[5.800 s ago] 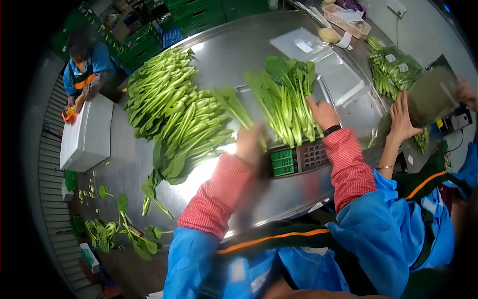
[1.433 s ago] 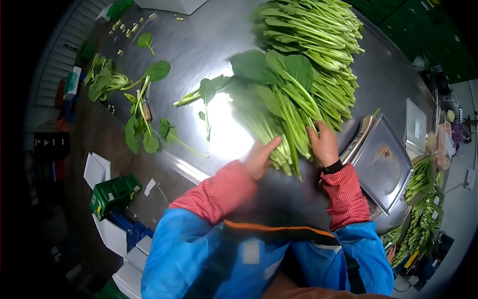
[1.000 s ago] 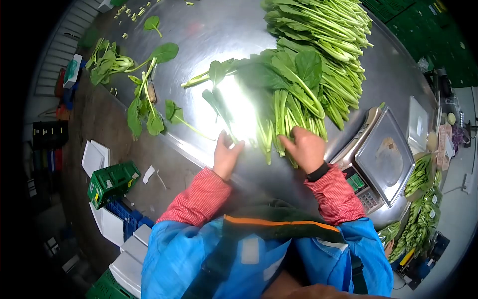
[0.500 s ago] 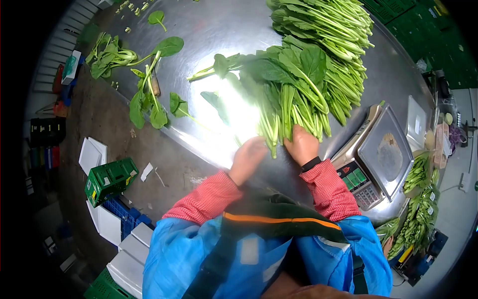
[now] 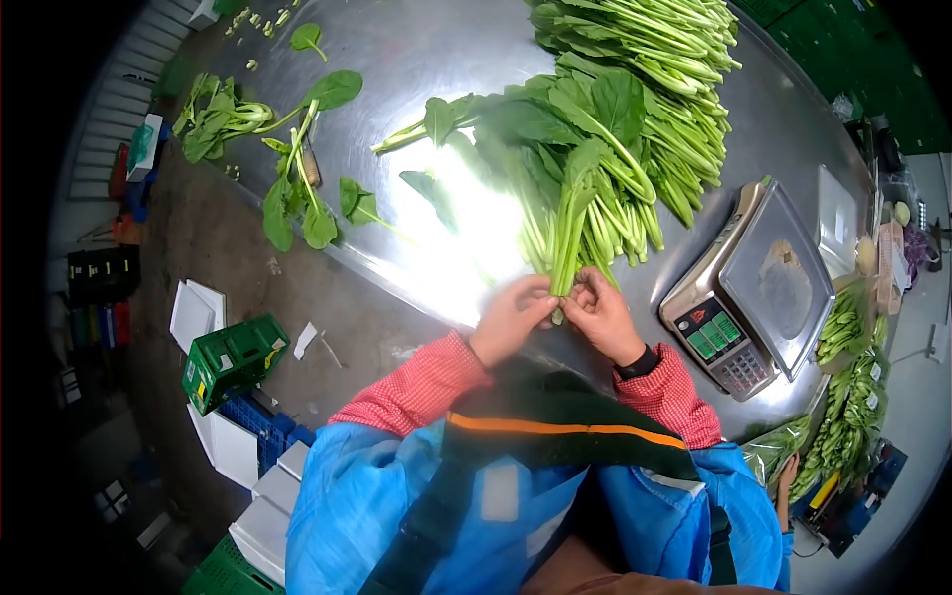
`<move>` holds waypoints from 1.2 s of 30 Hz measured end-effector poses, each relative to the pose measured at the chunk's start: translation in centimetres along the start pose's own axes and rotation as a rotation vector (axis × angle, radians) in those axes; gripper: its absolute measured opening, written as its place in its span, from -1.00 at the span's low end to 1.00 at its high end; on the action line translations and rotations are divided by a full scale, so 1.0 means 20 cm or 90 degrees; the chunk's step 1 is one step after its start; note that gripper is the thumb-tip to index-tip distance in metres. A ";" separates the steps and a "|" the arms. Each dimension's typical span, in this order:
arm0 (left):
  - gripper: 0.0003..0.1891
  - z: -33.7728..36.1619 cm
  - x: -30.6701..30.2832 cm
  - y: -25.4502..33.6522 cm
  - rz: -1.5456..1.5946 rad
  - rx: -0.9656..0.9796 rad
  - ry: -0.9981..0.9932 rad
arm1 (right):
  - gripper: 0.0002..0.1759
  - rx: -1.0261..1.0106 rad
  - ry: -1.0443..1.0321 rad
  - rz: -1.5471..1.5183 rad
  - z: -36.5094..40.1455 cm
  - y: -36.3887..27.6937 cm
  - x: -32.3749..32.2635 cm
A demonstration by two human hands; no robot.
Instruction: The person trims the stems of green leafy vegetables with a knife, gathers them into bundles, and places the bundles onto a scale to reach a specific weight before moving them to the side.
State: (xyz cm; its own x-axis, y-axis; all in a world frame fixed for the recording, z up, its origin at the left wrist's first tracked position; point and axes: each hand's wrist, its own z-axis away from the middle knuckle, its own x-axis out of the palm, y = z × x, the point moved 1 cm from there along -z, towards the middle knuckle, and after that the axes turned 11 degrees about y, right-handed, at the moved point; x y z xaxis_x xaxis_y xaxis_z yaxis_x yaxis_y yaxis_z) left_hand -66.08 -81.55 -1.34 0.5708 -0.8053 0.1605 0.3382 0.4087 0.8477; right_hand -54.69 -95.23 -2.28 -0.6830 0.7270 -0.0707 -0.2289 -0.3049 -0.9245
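A leafy green vegetable (image 5: pixel 570 233), like choy sum, points its stem base toward me over the table's near side. My left hand (image 5: pixel 516 317) has its fingers pinched at the stem's lower end. From the other side, my right hand (image 5: pixel 603 319) grips the same base between thumb and fingers. Just beyond lies a loose heap of greens (image 5: pixel 615 119), with leaves and pale green stems overlapping. The heap continues up to the table's far right in a thick row of stems (image 5: pixel 684 59).
A digital scale (image 5: pixel 754 288) stands right of my hands on the steel table (image 5: pixel 397 50). Trimmed leaves (image 5: pixel 297 198) and a knife-like brown handle (image 5: pixel 312 167) lie at the left edge. A green crate (image 5: pixel 233 362) is on the floor. Another person's hand (image 5: pixel 787 478) shows at lower right.
My right hand has drawn one vegetable toward me out of the heap. My left hand has come in to meet it at the stem base. The view has shifted slightly.
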 end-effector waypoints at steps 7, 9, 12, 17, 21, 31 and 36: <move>-0.83 0.00 -0.04 -0.04 -0.001 0.018 0.067 | -0.64 -0.091 -0.013 0.142 -0.01 -0.10 0.07; -0.83 -0.01 -0.07 -0.04 -0.056 0.040 0.077 | -0.64 -0.077 -0.026 0.137 -0.01 -0.11 0.09; -0.82 0.00 -0.08 -0.01 -0.005 0.012 0.117 | -0.61 -0.052 -0.044 0.094 -0.03 -0.07 0.11; -0.79 0.03 -0.10 0.01 0.078 0.011 0.145 | -0.55 0.023 -0.076 -0.133 -0.06 -0.06 0.14; -0.77 0.04 -0.13 0.01 0.109 0.021 0.150 | -0.52 0.003 -0.064 -0.119 -0.09 -0.02 0.15; -0.74 0.02 -0.19 -0.02 0.151 -0.005 0.138 | -0.61 -0.142 -0.071 0.118 -0.15 -0.11 0.28; -0.77 0.00 -0.29 -0.01 0.193 -0.007 0.156 | -0.58 -0.018 -0.043 0.004 -0.18 -0.14 0.33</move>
State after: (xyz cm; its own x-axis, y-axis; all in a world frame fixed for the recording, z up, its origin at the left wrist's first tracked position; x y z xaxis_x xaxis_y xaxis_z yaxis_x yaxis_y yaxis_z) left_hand -69.43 -77.01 -2.42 0.8071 -0.5212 0.2773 0.1330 0.6182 0.7747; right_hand -56.02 -87.30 -1.57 -0.7301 0.6813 -0.0516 -0.2053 -0.2907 -0.9345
